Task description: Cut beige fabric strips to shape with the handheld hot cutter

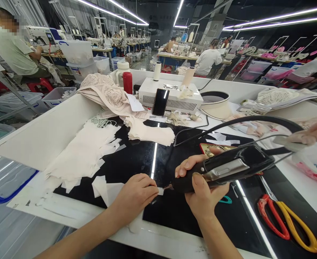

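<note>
My left hand (137, 196) rests near the front edge of the black work surface, its fingers closed on a small white fabric piece (160, 191) that sticks out to the right. My right hand (201, 183) is wrapped round a black handheld tool (228, 167) with a metal lever. The tool's thin metal tip points left and meets or nearly meets the fabric piece. Beside my left wrist lies a folded white strip (107, 189). Further left spreads a pile of cream fabric pieces (77, 154). A smaller stack of cream pieces (151, 133) lies ahead.
Red-and-yellow scissors (285, 216) lie at the right. A white box (171, 95) with a phone (161, 102) leaning on it, a red bottle (127, 82) and a visor (215, 104) stand at the back. At far right another hand (315, 133) is near the cable.
</note>
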Available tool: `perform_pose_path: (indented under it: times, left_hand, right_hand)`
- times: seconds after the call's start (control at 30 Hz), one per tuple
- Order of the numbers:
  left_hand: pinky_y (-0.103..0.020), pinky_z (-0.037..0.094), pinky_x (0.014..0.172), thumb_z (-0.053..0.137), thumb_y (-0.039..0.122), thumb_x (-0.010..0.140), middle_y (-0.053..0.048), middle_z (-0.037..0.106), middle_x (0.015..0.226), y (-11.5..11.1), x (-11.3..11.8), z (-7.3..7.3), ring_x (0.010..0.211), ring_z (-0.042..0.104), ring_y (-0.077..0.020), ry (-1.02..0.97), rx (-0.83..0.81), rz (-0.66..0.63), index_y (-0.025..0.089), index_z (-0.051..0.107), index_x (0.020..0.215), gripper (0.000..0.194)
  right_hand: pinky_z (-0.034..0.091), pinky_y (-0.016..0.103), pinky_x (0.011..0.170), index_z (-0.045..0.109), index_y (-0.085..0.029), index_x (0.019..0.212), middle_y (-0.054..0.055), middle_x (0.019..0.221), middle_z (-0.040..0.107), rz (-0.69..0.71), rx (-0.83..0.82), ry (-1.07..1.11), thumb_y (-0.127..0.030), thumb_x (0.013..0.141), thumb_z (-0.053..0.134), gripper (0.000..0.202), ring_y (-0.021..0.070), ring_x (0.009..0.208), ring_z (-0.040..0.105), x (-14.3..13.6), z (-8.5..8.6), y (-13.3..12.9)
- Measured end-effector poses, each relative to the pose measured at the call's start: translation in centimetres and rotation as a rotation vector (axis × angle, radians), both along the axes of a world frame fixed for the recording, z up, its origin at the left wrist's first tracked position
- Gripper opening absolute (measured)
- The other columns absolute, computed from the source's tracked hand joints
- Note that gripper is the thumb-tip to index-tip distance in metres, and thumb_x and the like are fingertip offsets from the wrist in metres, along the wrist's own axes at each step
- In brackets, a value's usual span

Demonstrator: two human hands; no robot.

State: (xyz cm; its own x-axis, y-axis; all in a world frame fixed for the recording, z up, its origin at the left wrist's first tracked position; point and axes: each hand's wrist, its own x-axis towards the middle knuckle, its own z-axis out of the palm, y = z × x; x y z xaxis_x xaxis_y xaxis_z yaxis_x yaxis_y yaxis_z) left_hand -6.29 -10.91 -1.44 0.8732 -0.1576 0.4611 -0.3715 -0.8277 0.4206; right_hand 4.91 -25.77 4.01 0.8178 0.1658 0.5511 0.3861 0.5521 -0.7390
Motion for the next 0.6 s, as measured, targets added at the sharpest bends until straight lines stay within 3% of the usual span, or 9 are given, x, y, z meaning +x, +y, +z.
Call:
perform_pose_path:
  times: [0.6]
  left_hand:
    - [-0.032,0.057,0.090,0.057,0.013,0.110,-0.001,0.075,0.097,0.11,-0.25,0.10,0.096,0.069,-0.0167,-0.004,0.012,-0.017,0.019,0.072,0.097,0.020]
  right_hand:
    - [0.058,0.033,0.058,0.057,-0.032,0.133,-0.004,0.086,0.067,0.000,-0.008,-0.017,-0.025,0.092,0.080,0.048,0.0147,0.062,0.065,-0.15,-0.29,-0.13]
